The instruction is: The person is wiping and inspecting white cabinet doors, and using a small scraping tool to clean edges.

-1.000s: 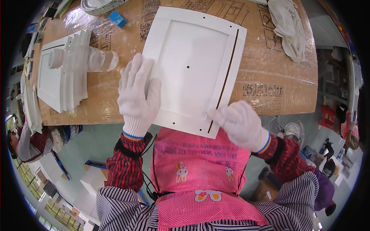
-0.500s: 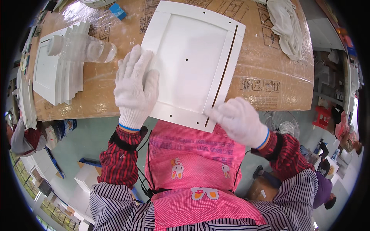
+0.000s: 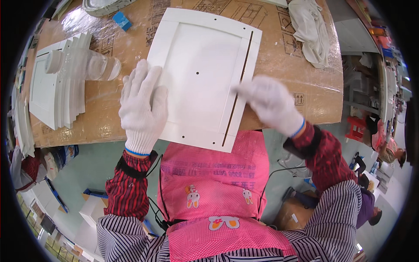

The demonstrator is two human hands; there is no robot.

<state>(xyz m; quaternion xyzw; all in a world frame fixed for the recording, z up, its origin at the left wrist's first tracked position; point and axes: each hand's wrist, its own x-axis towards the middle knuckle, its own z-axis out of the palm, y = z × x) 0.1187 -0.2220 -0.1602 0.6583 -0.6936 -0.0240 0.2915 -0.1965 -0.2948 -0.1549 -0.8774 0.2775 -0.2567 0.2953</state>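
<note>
A white panel (image 3: 200, 100) with a recessed middle, small dark holes and a long narrow slot (image 3: 238, 89) along its right side lies at the table's front edge. My left hand (image 3: 143, 102), in a white knitted glove, rests flat on the panel's left edge, fingers stretched out. My right hand (image 3: 270, 104), gloved alike, is over the panel's right side with its fingers closed. Its fingertips are at the slot, about midway along it. Motion blurs this hand, and whatever it may pinch is too small to make out.
The table (image 3: 297, 102) is covered with brown cardboard. Several similar white panels (image 3: 48, 91) are stacked at left, a clear plastic bottle (image 3: 94, 64) on them. Farther back are a blue block (image 3: 121, 21) and a round container (image 3: 104, 6); a white cloth (image 3: 309, 32) lies at right.
My right hand has moved away from me along the slot, from near its front end to about midway. My left hand stays on the panel's left edge. The whole view has shifted slightly.
</note>
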